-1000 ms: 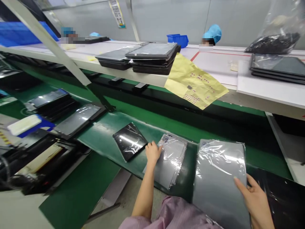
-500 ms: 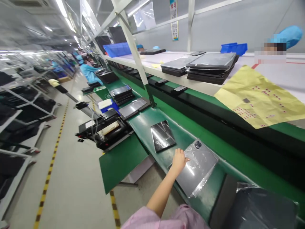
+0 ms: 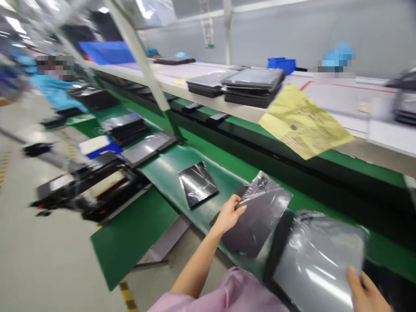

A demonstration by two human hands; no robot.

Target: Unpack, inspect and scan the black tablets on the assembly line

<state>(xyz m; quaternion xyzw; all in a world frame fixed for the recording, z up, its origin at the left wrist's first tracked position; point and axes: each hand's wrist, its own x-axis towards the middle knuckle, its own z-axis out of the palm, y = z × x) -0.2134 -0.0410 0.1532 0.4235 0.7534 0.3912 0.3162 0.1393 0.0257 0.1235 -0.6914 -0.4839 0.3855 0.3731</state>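
The person's left grip (image 3: 229, 214) is closed on the near edge of a dark tablet in a clear plastic sleeve (image 3: 260, 221), thumb on top and fingers beneath, with the sleeve's camera corner pointing away from the hand. The tablet lies tilted on a green conveyor belt (image 3: 208, 208), just beyond a pink sleeve (image 3: 224, 294). The right grip (image 3: 365, 290) sits at the lower right edge of a grey tablet in plastic film (image 3: 315, 260); blur and the frame edge hide whether it is clamped. A black tablet in glossy film (image 3: 197, 184) lies on the belt, apart from both hands. Above, stacked tablets (image 3: 253, 84) sit on a white counter (image 3: 334, 102), with a yellow paper sheet (image 3: 303, 123) hanging over its edge.
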